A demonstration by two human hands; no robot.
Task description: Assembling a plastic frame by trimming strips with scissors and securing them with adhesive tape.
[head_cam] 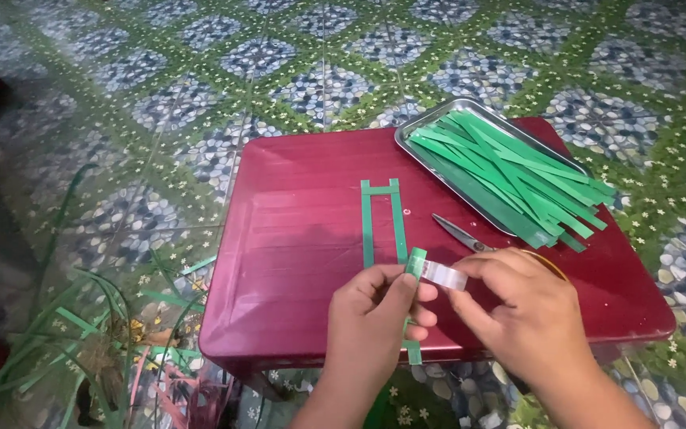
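Observation:
My left hand (375,314) pinches the end of a green paper strip (414,262) over the front of a dark red low table (295,238). My right hand (526,314) holds a small roll of clear tape (444,275) against that strip end. Two long green strips joined by a short cross strip (381,218) lie flat on the table just beyond my left hand. A pair of scissors (460,235) lies shut on the table behind my right hand.
A metal tray (430,121) heaped with several green paper strips (510,175) sits at the table's far right corner. Cut green strips and scraps (113,334) litter the patterned tile floor at the left. A yellow ring (551,264) shows behind my right hand.

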